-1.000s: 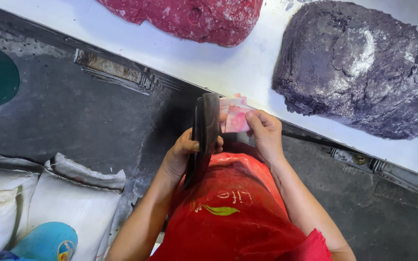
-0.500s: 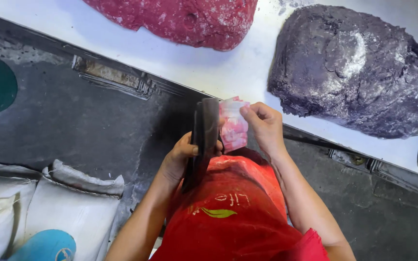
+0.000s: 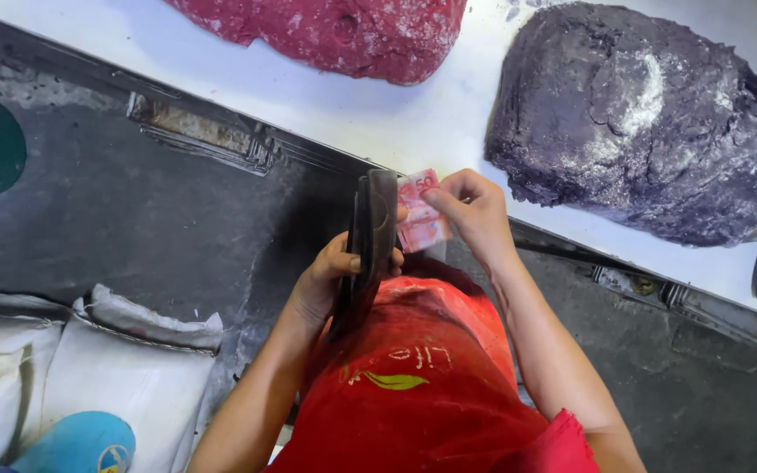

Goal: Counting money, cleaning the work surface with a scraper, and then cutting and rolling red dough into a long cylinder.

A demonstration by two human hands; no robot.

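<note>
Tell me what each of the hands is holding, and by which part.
The left hand grips a dark wallet around its lower half, held open and upright. The right hand pinches pink banknotes at their right edge, beside the wallet's opening.

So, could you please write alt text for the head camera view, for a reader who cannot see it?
Seen from above, a person in a red top holds a dark wallet upright in the left hand while the right hand grips pink banknotes at its opening. Beyond lies a white table bearing a red dough mass and a dark purple dough mass; white sacks sit lower left.
</note>
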